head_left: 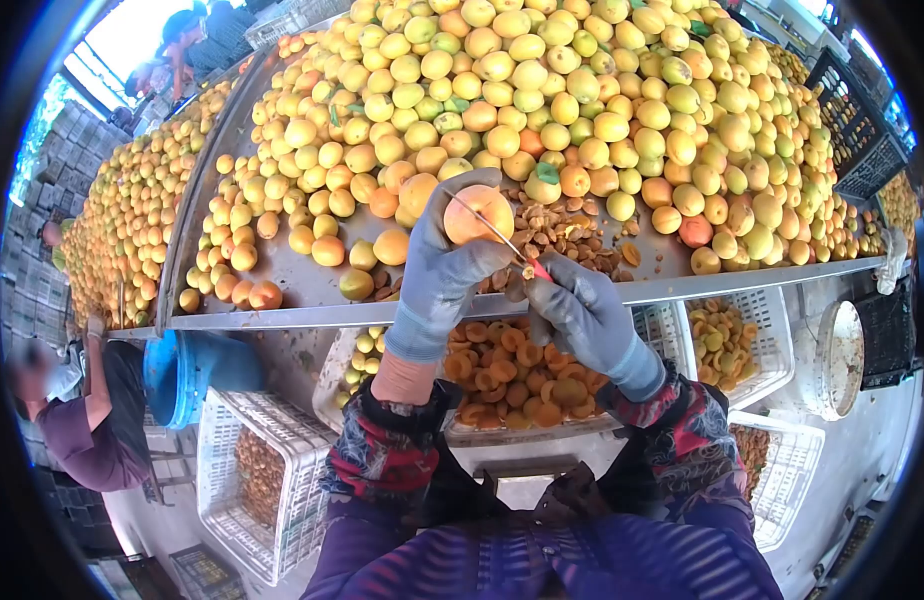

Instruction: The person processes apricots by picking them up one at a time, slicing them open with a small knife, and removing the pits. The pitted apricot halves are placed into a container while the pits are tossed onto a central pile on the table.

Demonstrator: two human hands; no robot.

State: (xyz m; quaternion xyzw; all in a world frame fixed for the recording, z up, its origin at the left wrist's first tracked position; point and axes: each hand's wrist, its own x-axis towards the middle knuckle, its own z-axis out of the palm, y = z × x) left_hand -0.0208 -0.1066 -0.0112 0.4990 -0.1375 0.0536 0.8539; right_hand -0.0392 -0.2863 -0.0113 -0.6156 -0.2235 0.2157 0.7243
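Head cam, fwd + down, close

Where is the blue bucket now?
In the head view, the blue bucket is at left, just below the table's metal edge and next to a white crate.

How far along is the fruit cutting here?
Partway, it seems. Done: halved fruit piled below the table, with loose pits on top of the table. In hand: the left hand holds one orange fruit; the right hand has a red-handled knife with its blade across it. Left: a large heap of whole fruit.
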